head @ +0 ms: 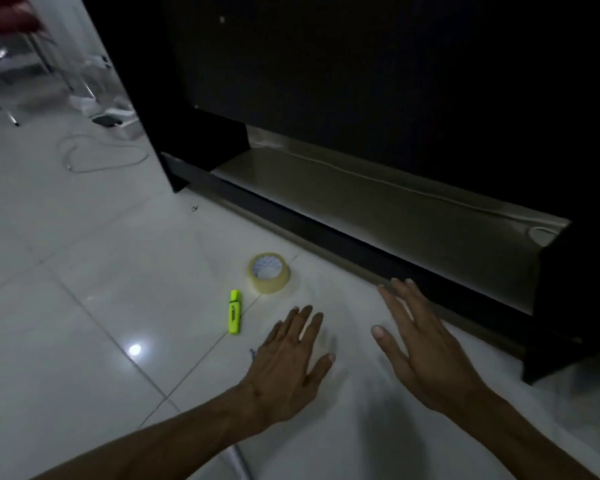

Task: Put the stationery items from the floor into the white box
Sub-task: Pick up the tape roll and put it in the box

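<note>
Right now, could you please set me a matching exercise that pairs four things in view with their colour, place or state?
Things:
1. highlighter
2. tape roll
3. right hand
4. cable

Descriptions:
A. loose loop on the floor, far left
B. neon yellow-green
C. open, fingertips by the base of the dark cabinet
D. translucent tan ring, lying flat

Pairs: 1-B, 2-D, 3-C, 4-A
</note>
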